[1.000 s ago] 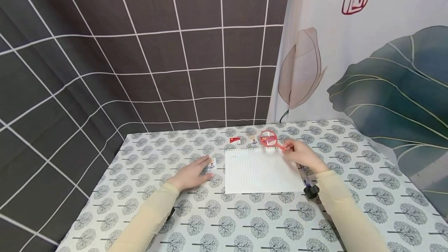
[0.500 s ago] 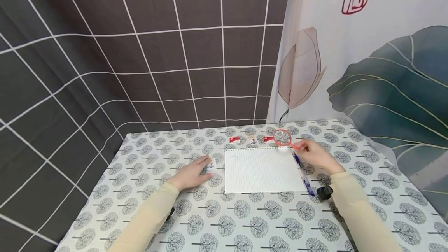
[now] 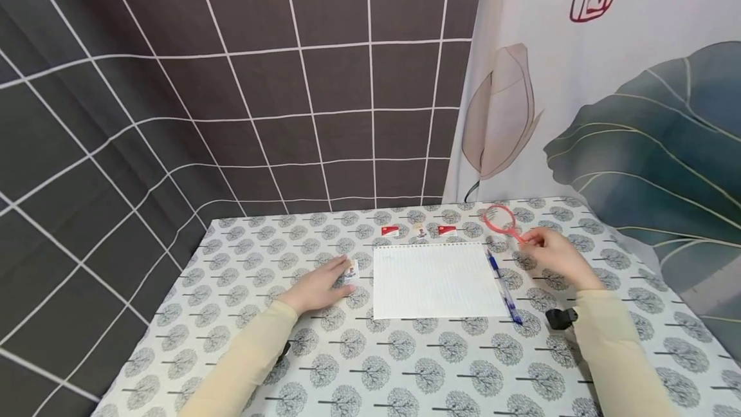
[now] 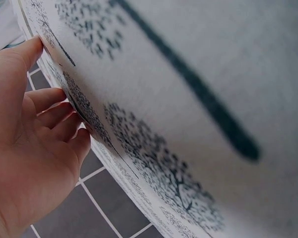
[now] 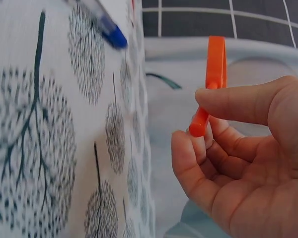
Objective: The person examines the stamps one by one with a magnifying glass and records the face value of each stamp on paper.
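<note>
My right hand [image 3: 552, 255] pinches the handle of a red magnifying glass [image 3: 514, 231] between thumb and fingers, past the right side of the paper. In the right wrist view the magnifying glass [image 5: 216, 64] looks orange, seen edge-on and held off the cloth. My left hand [image 3: 320, 286] rests on the tablecloth with its fingers extended, the fingertips at a small picture card [image 3: 351, 269]. In the left wrist view, the fingertips of that hand [image 4: 35, 134] meet the cloth. A lined spiral-edged paper pad [image 3: 437, 282] lies between the hands.
Beside the pad's right edge lies a blue pen [image 3: 505, 288]. Behind the pad sit a red-and-white card [image 3: 390, 231], a small picture card [image 3: 420, 231] and another red card [image 3: 447, 230]. A dark checked curtain [image 3: 336, 82] hangs behind the table.
My right hand has carried the magnifying glass rightward, off the right red card and away from the pad. The pen is now fully uncovered. My left hand stays where it was.
</note>
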A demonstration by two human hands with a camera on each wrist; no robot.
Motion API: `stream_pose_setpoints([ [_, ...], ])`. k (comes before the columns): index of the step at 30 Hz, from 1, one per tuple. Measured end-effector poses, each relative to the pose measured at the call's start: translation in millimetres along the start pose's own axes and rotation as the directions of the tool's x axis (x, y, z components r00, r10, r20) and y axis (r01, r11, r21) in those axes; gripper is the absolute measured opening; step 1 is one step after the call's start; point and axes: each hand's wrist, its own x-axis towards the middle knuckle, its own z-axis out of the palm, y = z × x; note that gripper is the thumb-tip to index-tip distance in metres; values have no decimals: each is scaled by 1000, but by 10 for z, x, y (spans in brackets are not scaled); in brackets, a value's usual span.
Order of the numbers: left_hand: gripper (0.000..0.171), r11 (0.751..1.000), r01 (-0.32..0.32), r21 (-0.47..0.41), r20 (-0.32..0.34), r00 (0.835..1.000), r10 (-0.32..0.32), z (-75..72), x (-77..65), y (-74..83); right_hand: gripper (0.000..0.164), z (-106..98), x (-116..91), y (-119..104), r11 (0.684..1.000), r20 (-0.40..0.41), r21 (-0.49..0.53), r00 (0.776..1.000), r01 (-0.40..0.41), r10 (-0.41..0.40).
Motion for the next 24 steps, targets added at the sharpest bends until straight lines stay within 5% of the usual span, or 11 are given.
stream_pose_setpoints([
  [24,72,1000,17,22,-3,1000,-17,66,26,-22,35,-283,-137,449,983,-26,-97,987,-158,156],
])
